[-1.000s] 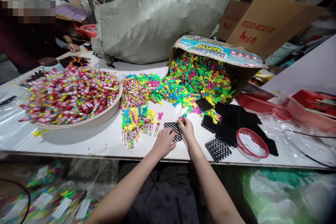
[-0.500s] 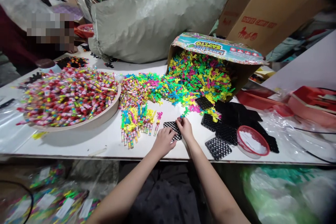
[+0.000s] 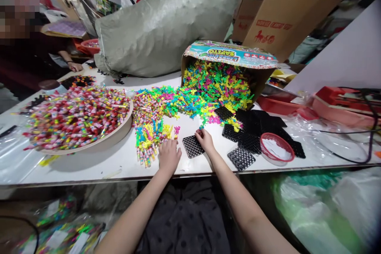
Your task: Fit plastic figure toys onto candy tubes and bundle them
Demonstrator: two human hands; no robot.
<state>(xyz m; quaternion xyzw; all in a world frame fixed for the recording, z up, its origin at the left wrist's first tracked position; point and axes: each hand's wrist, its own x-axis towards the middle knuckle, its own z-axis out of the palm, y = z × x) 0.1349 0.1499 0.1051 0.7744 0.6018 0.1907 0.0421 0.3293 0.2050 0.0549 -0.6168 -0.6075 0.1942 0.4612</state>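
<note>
My left hand (image 3: 169, 154) lies over the front row of candy-filled tubes (image 3: 146, 158) topped with plastic figures, its fingers stretched out. A pink figure (image 3: 177, 130) shows just beyond its fingertips, and that figure's lower part is hidden. My right hand (image 3: 204, 139) is closed at the fingertips on a small blue-green plastic figure (image 3: 202, 126), mostly covered. Under the right hand's edge, a black perforated square plate (image 3: 193, 147) lies flat on the white table. Its holes look bare.
A big tub (image 3: 131, 117) heaped with candy tubes stands left. An open box (image 3: 229, 53) spills colourful figures. To the right are black plates (image 3: 241, 160), a red basket (image 3: 276, 147) and red trays. Across the table sits a person, one hand (image 3: 75, 66) resting there.
My left hand has left the black plate and moved left to the tubes. My right hand stays at the plate's edge, and the figure at its fingertips has turned. The view has shifted.
</note>
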